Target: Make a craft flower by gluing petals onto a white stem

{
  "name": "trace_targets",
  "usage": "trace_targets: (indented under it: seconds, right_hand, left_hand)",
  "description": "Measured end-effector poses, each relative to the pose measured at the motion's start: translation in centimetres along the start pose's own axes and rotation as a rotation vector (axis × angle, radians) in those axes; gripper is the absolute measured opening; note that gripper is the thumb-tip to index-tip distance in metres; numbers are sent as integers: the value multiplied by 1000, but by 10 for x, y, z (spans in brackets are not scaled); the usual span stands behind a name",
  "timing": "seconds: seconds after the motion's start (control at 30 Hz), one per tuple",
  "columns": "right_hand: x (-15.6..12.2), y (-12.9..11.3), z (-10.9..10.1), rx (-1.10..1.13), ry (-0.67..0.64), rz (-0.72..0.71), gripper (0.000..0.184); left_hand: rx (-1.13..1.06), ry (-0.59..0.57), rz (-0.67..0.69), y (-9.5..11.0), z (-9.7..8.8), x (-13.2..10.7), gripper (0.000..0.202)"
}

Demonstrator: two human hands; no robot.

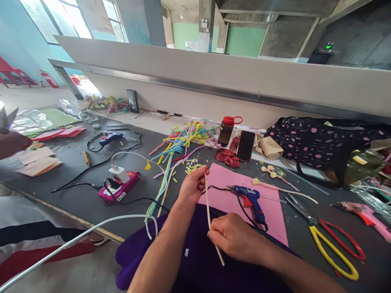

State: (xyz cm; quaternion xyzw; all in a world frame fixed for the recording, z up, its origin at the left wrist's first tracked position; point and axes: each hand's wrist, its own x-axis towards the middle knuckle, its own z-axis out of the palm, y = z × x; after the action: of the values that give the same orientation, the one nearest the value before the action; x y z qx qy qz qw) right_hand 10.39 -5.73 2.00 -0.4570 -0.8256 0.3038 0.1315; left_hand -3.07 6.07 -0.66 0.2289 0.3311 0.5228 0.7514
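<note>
My left hand (194, 182) pinches the upper end of a cream pipe cleaner (209, 205). Lower down, my right hand (231, 237) is closed around the same pipe cleaner, whose free tip sticks out below the fist. It slants over my purple-covered lap. Just beyond my right hand, a blue glue gun (249, 199) lies on a pink sheet (279, 221). Small yellow cut pieces (192, 166) are scattered behind my left hand. Another cream stem with a yellow rosette (284, 189) rests to the right of the glue gun.
Scissors (324, 236) and a pink glue gun (365, 217) lie at the right. Coloured pipe cleaners (180, 142), a dark bottle (226, 132) and a phone (246, 145) stand or lie behind. A magenta power strip (122, 189) with cables sits left. Another person's hand (14, 144) shows far left.
</note>
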Motion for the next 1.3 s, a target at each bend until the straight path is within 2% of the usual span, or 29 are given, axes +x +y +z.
trace_targets:
  seconds: [0.1,0.17,0.23,0.33,0.4,0.47,0.57,0.7,0.87,0.97,1.1,1.2,1.3]
  right_hand:
    - [-8,-9,-10,-169,-3,-67,37]
    - [-17,-12,-24,-188,40,-33,38]
    - [-26,-7,-44,-105,116,39,32]
    - [-37,21,-72,134,246,184,31]
    - [-38,48,-82,316,327,285,30]
    - [-35,72,-82,416,452,337,26]
    - [-26,88,-72,605,462,332,26]
    - [-13,73,-56,851,372,203,30]
    - [-6,57,-53,925,341,160,16]
    - [-5,64,-59,948,415,194,15]
    - [-3,78,-66,1034,515,216,14]
    - [-1,85,-67,1055,508,223,13]
    - [1,88,-65,1067,518,209,14]
  left_hand:
    - [21,-54,-13,-3,4,-2,25]
    - [66,-107,-30,-8,9,-7,29]
    - [143,-182,-83,-14,16,-13,34]
    - [224,-286,-201,-24,26,-26,37]
    - [251,-341,-264,-30,32,-33,38]
    - [245,-405,-308,-34,35,-37,45]
    - [198,-442,-339,-37,37,-39,50]
    - [137,-430,-350,-36,37,-41,47]
    - [151,-360,-340,-31,41,-46,49]
    - [259,-377,-346,-30,44,-49,38]
    - [321,-508,-486,-32,44,-52,19]
    - [332,-566,-534,-36,42,-52,20]
    - [367,-564,-517,-40,40,-51,18]
